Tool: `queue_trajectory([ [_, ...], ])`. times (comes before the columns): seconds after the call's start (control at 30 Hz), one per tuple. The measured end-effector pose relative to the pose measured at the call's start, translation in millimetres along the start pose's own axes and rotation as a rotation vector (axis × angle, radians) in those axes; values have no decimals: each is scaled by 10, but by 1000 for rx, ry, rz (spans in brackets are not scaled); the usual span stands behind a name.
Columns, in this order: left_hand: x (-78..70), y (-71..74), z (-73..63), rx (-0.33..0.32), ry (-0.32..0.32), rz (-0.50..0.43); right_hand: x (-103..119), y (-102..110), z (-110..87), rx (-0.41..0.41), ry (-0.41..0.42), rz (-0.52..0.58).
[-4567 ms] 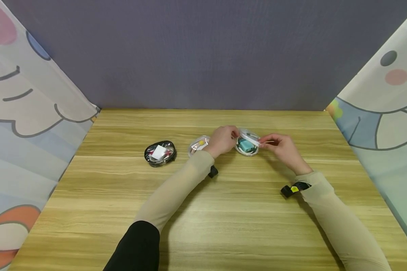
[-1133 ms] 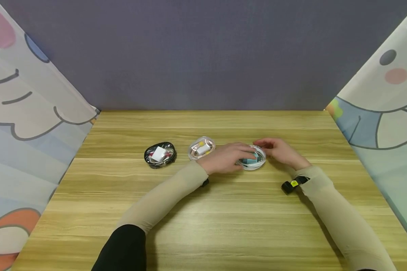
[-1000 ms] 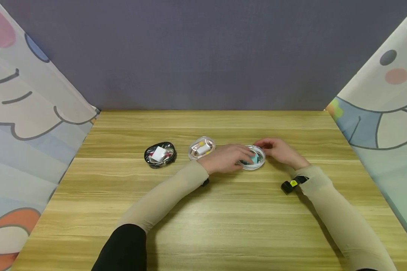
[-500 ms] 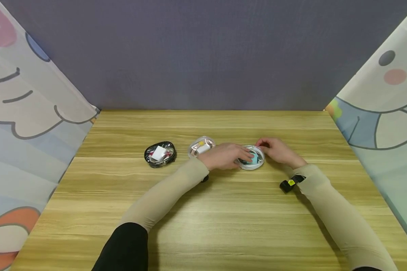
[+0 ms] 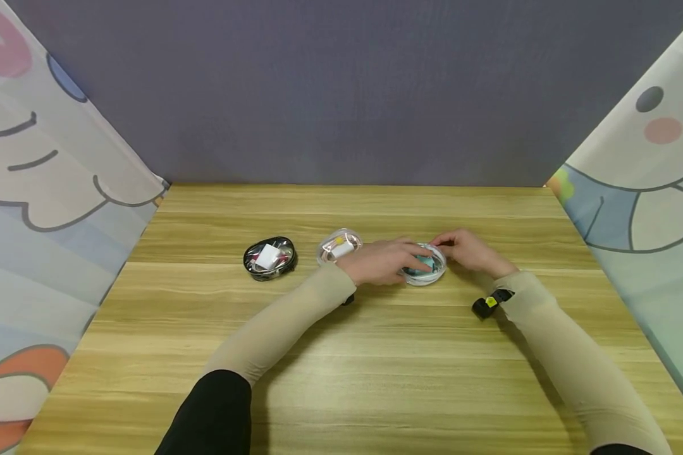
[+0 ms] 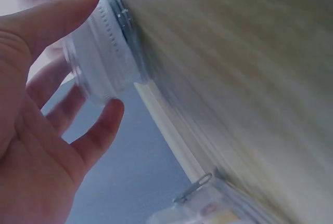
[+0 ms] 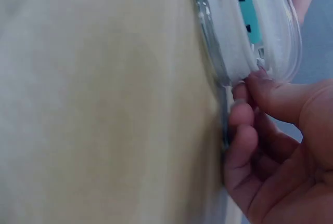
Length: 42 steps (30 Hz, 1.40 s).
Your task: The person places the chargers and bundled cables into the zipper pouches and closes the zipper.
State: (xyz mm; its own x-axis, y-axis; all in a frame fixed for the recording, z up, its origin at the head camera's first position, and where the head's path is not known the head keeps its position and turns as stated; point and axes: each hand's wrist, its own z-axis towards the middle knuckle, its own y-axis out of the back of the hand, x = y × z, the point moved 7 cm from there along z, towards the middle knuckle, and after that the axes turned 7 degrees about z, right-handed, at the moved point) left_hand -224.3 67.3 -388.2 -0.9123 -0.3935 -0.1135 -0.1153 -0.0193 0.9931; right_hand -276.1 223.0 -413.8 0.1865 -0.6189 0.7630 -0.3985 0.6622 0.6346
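A small clear zip pouch (image 5: 440, 272) with white trim lies on the table. Through its clear side shows a teal block (image 7: 250, 18), like a charger, beside a white cable. My left hand (image 5: 378, 262) steadies the pouch from the left, thumb on the near side and fingers curved over its top. In the left wrist view the zip teeth run along the pouch wall (image 6: 99, 52) between thumb and fingers. At the pouch's right end my right hand (image 5: 471, 251) pinches the zip edge between thumb and index finger; its other fingers (image 7: 242, 148) are curled.
A second clear pouch (image 5: 324, 246) with a white block and a yellow-marked cable lies just left, partly behind my left hand. Farther left sits a black-trimmed clear pouch (image 5: 287, 268) with a white block inside. A grey panel (image 5: 341, 95) stands behind the wooden table (image 5: 375, 379).
The pouch's lid, held up earlier by both hands, is now down. The pouch sits slightly nearer, and my left hand has moved to its left side. The last second shows only small hand shifts.
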Motion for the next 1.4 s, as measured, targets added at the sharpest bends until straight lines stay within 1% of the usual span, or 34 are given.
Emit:
queue_trajectory([
  [0.07, 1, -7, 19, 3, 3, 31, 1, 7, 10, 8, -11, 2],
  [0.17, 5, -21, 37, 30, 16, 38, 15, 1, 23, 34, -19, -2],
  [0.27, 5, -29, 51, 56, 12, 15, 27, -15, 24, 73, -28, 17],
  [0.33, 5, -29, 61, 65, -7, 1, 27, -33, 15, 107, -42, 57],
  [0.43, 24, -20, 66, 74, -17, -45, 20, -63, 0, 164, -65, 133],
  [0.57, 59, -24, 63, 101, 0, -106, -26, -86, 0, 214, -83, 191],
  [0.67, 65, -31, 64, 115, 12, -113, -52, -91, -15, 237, -101, 207],
  [0.83, 58, -41, 72, 120, 21, -119, -80, -86, -69, 263, -121, 223],
  [1.07, 64, -66, 79, 127, 27, -130, -131, -74, -168, 278, -130, 260],
  [1.27, 73, -79, 84, 128, 49, -123, -161, -97, -294, 302, -155, 346],
  [1.4, 79, -83, 83, 135, 66, -129, -179, -111, -383, 307, -156, 375],
])
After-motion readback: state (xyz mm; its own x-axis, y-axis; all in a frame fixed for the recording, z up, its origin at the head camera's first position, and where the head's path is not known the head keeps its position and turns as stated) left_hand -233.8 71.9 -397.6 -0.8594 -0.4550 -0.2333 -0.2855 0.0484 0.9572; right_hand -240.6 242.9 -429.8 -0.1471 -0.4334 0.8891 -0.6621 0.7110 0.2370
